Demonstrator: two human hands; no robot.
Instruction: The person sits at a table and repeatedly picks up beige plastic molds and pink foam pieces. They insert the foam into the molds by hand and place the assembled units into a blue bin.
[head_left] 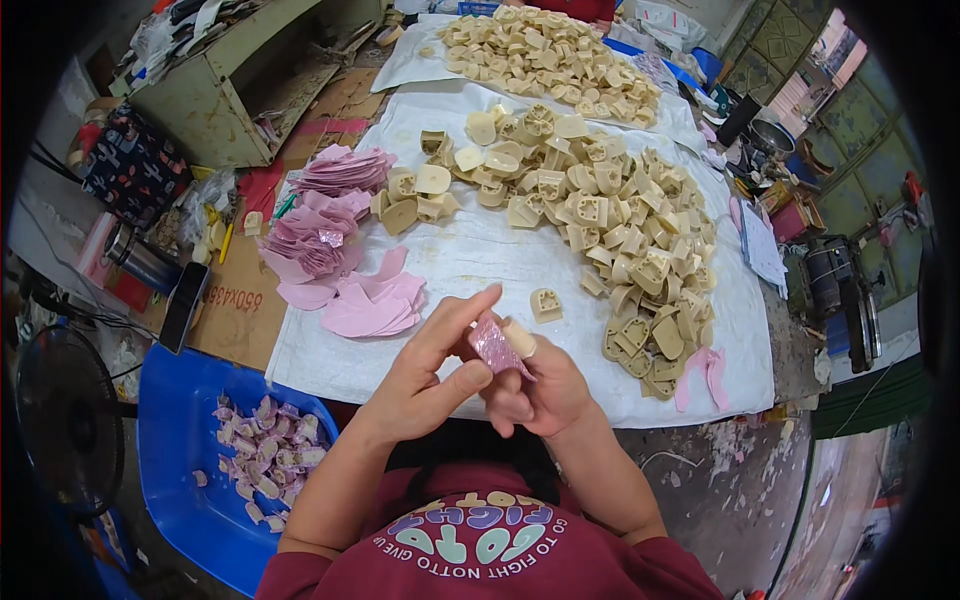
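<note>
Above the near edge of the white-covered table, my right hand (pixel 550 388) grips a small cream plastic shoe heel (pixel 519 340). A glittery pink covering piece (pixel 495 346) lies against the heel's side. From the left, my left hand (pixel 428 372) closes on that pink piece, its thumb at the lower edge and its index finger reaching up past it. The fingers behind the piece are partly hidden. Just beyond my hands, a single bare heel (pixel 546 305) rests on the cloth. Left of them lie loose pink pieces (pixel 375 300) and a fanned stack of pink pieces (pixel 310 235).
A large pile of bare heels (pixel 640 230) curves along the table's right, with another heap (pixel 550 60) at the far end. At lower left, a blue tub (pixel 170 430) holds pink-covered heels (pixel 270 450). A phone (pixel 185 307) and a fan (pixel 70 430) are at the left.
</note>
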